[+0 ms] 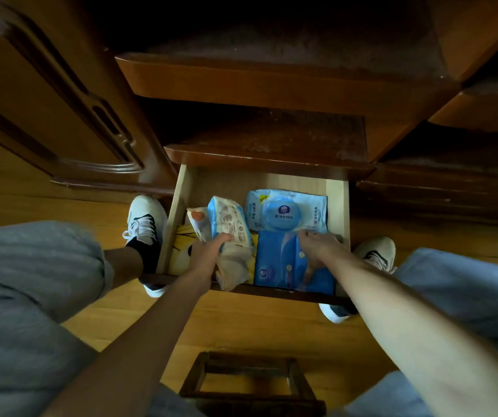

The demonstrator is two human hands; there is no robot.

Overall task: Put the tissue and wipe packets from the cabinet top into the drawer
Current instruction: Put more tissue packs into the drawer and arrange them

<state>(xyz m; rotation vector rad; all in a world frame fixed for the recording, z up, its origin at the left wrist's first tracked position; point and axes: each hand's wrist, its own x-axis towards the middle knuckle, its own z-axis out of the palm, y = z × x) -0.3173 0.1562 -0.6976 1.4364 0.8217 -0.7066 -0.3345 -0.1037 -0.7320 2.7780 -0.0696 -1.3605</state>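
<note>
1. Tissue packet, pale blue and white with small printed text on its face, standing tilted on end inside the open drawer, gripped at its near end by the left hand.
2. Orange-marked packet pressed against its left side, same grasp; beige crumpled wrapper hanging just under the left hand.
3. Blue tissue pack lying flat under the right hand, fingers spread and resting on its top, palm down, not closed around it.
4. Wipe packet, light blue with a round blue lid, flat beyond the right hand's fingertips, at the drawer's back.
5. Yellow printed sheet on the drawer floor, left of the left hand.
6. White shoes on wooden floor either side of the drawer; dark wooden stool between the forearms.
</note>
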